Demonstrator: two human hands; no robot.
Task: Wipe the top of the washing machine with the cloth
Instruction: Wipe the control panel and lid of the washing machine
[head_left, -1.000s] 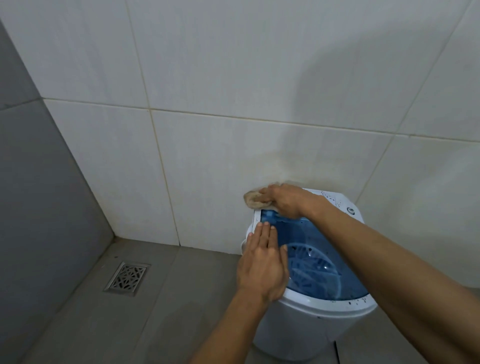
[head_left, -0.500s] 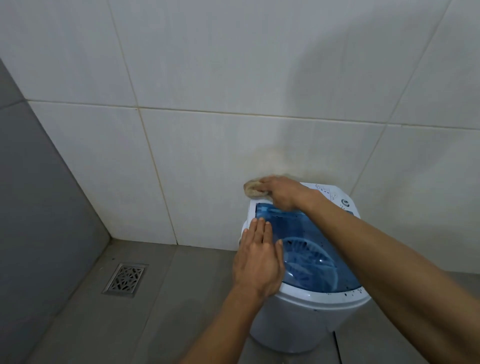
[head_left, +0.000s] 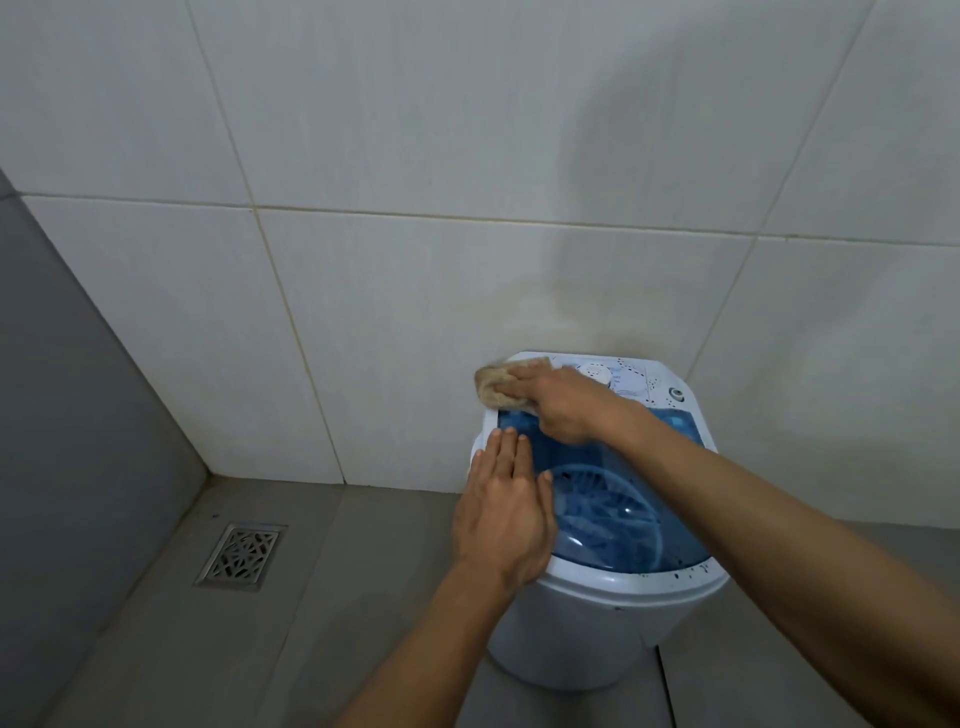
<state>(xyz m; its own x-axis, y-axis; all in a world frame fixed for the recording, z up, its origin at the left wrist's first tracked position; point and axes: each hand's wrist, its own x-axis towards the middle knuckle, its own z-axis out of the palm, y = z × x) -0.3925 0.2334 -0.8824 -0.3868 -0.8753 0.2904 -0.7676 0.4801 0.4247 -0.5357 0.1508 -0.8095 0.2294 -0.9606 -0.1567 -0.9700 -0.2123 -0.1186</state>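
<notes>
The right hand (head_left: 563, 402) presses a bunched tan cloth (head_left: 496, 385) onto the far left corner of the washing machine (head_left: 597, 613) top, fingers closed down over it, just beside the white tiled wall (head_left: 415, 286). The left hand (head_left: 501, 512) lies flat, fingers straight and together, on the left edge of the blue translucent lid (head_left: 623, 493). A floor drain (head_left: 241, 555) sits well apart.

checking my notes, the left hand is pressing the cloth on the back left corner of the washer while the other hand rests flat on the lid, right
Not quite: the hands are swapped. In the head view the right hand presses the cloth on the back left corner of the washer, while the left hand rests flat at the left edge of the blue lid.
</notes>
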